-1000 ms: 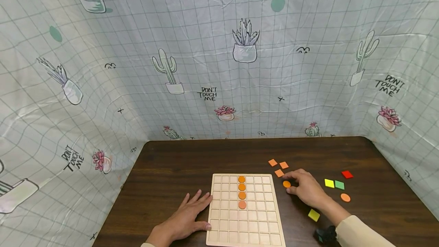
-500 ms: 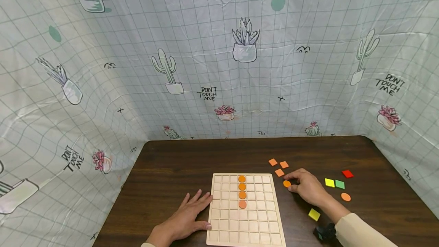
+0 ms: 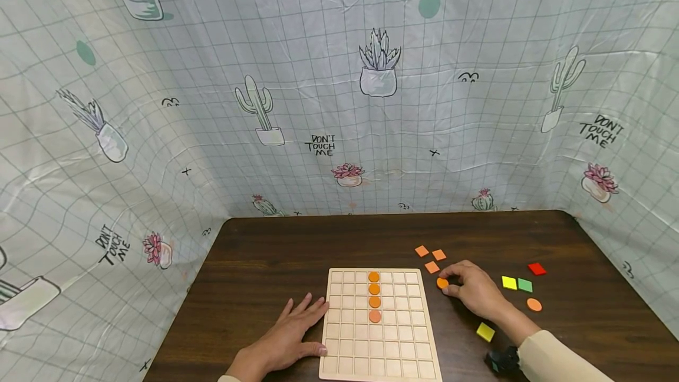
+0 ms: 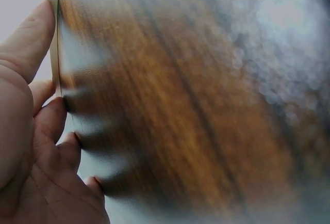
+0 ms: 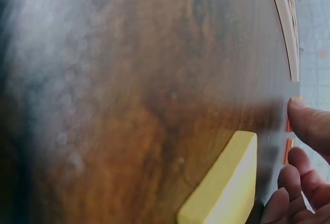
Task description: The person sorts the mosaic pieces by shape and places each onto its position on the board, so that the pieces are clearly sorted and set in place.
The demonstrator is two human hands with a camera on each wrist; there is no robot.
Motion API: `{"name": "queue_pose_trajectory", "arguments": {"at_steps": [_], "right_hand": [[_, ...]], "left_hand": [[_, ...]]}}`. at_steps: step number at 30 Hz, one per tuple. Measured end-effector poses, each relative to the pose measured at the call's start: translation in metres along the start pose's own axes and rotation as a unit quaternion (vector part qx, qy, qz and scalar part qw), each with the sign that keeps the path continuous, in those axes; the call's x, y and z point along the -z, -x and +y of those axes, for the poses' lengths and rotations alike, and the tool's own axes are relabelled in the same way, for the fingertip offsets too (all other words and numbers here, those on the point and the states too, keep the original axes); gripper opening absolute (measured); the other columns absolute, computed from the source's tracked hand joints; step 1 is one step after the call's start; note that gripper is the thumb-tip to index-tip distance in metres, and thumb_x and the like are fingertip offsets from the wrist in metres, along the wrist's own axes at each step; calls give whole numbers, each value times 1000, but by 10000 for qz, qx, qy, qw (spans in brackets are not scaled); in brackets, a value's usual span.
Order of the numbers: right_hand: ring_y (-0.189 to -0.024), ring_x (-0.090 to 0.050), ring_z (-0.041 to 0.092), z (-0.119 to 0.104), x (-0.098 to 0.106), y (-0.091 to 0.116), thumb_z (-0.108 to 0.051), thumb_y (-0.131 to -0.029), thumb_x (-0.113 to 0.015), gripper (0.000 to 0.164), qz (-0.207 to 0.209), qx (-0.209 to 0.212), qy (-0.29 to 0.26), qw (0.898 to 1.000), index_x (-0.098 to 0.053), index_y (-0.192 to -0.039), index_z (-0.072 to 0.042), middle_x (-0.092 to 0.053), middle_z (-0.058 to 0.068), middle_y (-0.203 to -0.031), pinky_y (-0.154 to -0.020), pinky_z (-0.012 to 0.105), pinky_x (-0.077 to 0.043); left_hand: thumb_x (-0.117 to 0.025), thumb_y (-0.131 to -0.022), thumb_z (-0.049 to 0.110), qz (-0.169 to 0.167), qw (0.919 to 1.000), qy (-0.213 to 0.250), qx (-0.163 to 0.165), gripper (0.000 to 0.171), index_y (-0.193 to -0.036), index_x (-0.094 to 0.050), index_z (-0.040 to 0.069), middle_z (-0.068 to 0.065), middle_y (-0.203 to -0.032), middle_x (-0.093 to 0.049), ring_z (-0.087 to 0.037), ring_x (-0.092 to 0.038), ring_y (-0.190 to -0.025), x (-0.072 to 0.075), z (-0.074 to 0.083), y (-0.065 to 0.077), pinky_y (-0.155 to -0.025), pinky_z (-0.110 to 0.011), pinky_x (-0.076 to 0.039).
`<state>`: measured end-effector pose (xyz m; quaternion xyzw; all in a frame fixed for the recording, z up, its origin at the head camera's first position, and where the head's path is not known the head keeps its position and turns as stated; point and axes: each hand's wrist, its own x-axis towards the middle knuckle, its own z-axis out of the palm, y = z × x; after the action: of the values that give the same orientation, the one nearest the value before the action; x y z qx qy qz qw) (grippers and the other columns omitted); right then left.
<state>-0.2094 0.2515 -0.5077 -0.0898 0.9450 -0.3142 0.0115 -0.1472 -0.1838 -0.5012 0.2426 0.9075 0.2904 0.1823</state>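
Observation:
In the head view, a pale wooden grid board point(image 3: 339, 332) lies on the dark table. Several orange discs stand in one column of its cells, the lowest disc point(image 3: 375, 316) paler than the others. My left hand point(image 3: 286, 335) rests flat at the board's left edge, fingers spread and thumb on the rim; the left wrist view shows its fingertips point(image 4: 50, 115) along that edge. To the right of the board, my right hand point(image 3: 474, 290) pinches a loose orange disc point(image 3: 442, 283) between thumb and index finger, the disc low at the table surface.
Beyond the right hand lie small orange square tiles point(image 3: 438, 254). Farther right are a yellow tile point(image 3: 508, 283), a green tile point(image 3: 524, 285), a red tile point(image 3: 537, 268) and another orange disc point(image 3: 534, 305). A yellow square block point(image 3: 485, 332) sits near the right wrist.
The right thumb has closed in toward the index finger, onto the loose orange disc. The left hand and the board have stayed in place.

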Motion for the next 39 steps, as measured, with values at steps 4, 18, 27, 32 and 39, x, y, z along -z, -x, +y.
{"name": "queue_pose_trajectory", "arguments": {"at_steps": [4, 18, 27, 32, 39], "right_hand": [[-86, -63, 18, 0, 0, 0, -18, -93, -82, 20, 75, -252, -158, 9995, -77, -112, -14, -73, 3, -106, -72, 37, -52], [-92, -72, 20, -1, -2, 3, -17, -94, -82, 22, 383, -363, -693, 9962, -78, -114, -10, -78, 5, -104, -74, 38, -61], [-88, -73, 16, -5, -8, 5, -7, -96, -77, 21, 477, -177, -945, 9942, -79, -117, -9, -80, 5, -104, -70, 26, -59], [-86, -71, 14, -9, -9, 7, -6, -96, -76, 20, 565, -84, -984, 9935, -79, -115, -10, -80, 4, -103, -70, 24, -57], [-85, -69, 12, -14, -12, 8, -6, -96, -76, 20, 552, -130, -1108, 9922, -79, -116, -10, -80, 5, -104, -68, 24, -56]], "left_hand": [[-75, -91, 51, 0, 10000, -13, 11, 91, -166, -36, 16, -8, -173, -31, -39, -15, -163, 0, 0, 0, -129, -69, -1], [-75, -92, 49, -1, 10000, 78, -14, 91, -166, -36, 16, -8, -173, -30, -38, -13, -164, 0, 0, 0, -128, -69, 0], [-75, -92, 49, 20, 10000, 75, -17, 90, -166, -36, 16, -7, -173, -30, -38, -14, -164, 0, 0, 0, -129, -69, 0], [-75, -91, 49, 40, 10000, 53, -13, 91, -166, -37, 15, -7, -173, -30, -38, -14, -164, 0, 0, 0, -129, -69, -1], [-75, -92, 50, 29, 10000, 57, 15, 90, -166, -37, 15, -7, -173, -30, -38, -14, -164, 0, 0, -1, -129, -69, 0]]}}
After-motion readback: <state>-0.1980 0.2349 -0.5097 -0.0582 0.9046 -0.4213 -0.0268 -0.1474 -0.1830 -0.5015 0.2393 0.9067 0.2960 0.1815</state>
